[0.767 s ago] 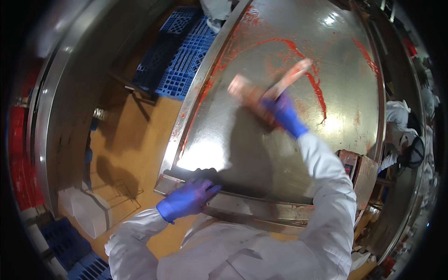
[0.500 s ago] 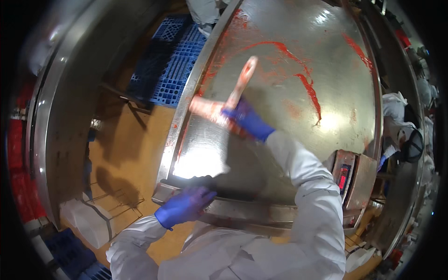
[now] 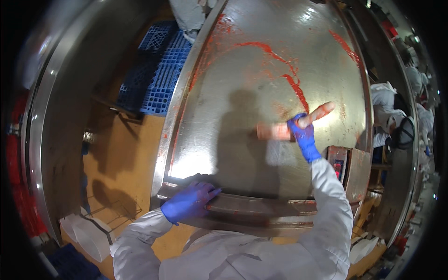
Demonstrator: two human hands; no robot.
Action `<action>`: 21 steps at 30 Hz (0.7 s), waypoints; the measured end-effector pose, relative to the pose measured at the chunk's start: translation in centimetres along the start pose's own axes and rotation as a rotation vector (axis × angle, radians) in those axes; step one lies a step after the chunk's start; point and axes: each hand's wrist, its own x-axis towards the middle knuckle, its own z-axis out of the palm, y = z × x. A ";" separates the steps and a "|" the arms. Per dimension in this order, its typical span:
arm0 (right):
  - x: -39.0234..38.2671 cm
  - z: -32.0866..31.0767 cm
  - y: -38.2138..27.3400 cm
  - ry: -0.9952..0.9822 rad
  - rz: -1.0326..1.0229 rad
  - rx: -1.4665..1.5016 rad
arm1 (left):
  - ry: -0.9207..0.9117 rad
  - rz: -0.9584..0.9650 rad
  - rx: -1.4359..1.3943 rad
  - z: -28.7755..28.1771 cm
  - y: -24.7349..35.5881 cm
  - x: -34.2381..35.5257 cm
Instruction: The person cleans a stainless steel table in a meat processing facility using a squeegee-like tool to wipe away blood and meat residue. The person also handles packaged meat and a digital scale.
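Note:
My right hand (image 3: 302,135), in a blue glove, is closed round a pale, red-stained object (image 3: 319,113) with two blurred arms, one pointing up right and one left; I cannot make out whether it is meat or a tool. It is over the steel worktable (image 3: 219,84), near red streaks and smears (image 3: 294,86). My left hand (image 3: 189,201), also gloved in blue, rests with fingers apart on the table's near rim (image 3: 252,205). At the table's right near corner sits a stained steel box with a red display (image 3: 355,172).
Blue plastic pallets (image 3: 154,65) lie on the tan floor at the left, beside a steel structure (image 3: 60,140) and red crates (image 3: 25,205). Wire frames and white containers (image 3: 88,235) are low at the left. People in white coats stand beyond the table (image 3: 186,14) and along its right side (image 3: 387,112).
My right hand has swung left and then back right and down with the object, which now points more to the right. My left hand stays on the rim.

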 end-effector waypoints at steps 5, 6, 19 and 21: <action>-5.2 0.2 2.4 0.119 0.052 -0.018 | -0.004 0.048 0.104 2.9 -0.8 0.3; -5.4 0.6 2.4 0.148 0.049 0.016 | -0.008 0.055 0.121 2.9 -0.8 0.1; -5.8 11.6 -1.6 0.449 0.020 -0.261 | 0.157 0.249 0.156 -2.8 -11.0 -12.2; -8.3 12.3 -0.7 0.516 0.189 -0.434 | 0.163 0.302 0.106 -3.2 -13.8 -13.1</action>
